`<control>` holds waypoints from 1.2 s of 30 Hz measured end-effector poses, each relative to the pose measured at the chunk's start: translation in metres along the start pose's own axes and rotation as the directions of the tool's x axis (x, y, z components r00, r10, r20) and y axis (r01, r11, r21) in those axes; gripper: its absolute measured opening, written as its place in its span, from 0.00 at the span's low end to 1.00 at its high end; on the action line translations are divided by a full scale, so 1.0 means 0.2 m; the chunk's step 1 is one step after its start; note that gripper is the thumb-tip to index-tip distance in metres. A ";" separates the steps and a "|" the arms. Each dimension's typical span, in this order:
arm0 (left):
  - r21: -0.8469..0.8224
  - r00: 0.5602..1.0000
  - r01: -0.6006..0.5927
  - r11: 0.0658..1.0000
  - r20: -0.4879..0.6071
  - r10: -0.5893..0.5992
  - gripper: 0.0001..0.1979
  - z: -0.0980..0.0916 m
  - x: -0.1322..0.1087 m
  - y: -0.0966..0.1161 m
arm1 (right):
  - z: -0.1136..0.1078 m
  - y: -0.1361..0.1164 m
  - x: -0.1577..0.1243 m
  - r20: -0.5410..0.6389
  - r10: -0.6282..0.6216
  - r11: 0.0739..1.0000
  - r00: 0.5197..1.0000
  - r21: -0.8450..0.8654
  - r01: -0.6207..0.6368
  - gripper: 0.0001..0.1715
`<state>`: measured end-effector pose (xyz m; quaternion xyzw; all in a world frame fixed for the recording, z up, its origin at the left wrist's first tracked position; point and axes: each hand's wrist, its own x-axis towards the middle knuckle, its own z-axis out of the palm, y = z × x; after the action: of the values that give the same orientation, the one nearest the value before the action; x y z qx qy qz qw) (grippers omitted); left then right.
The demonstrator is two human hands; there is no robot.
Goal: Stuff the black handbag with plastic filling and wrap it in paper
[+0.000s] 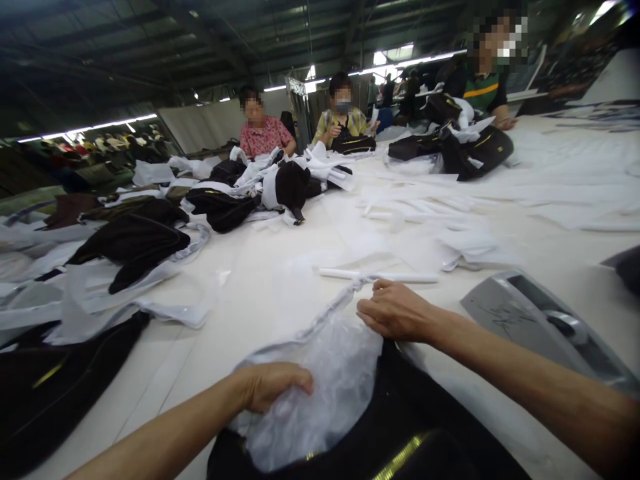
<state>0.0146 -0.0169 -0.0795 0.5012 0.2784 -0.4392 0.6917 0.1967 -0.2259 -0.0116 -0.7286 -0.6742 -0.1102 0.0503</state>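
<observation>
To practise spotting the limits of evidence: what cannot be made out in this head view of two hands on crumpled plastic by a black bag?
All in the head view:
Right hand: its grip on the plastic is hidden by the hand's own back.
Left hand: fingertips curled under, out of sight.
Black bag: cut off by the bottom edge, partly under the plastic.
Grey device: near end hidden by the right forearm; its type is unclear.

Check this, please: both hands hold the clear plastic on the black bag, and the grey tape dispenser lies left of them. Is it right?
Not quite. The left hand and right hand do hold the plastic on the bag, but the head view shows the dispenser to their right, not left.
</observation>
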 end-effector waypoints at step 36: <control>-0.074 0.952 -0.277 0.958 0.112 0.284 0.34 0.05 -0.08 -0.02 | -0.04 -0.40 0.18 0.784 0.072 0.759 0.617 0.359 -0.544 0.40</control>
<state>0.0035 -0.0212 -0.0639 0.4879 0.1744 -0.3582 0.7767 0.1186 -0.1853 -0.0019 -0.7698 -0.4929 0.4055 0.0102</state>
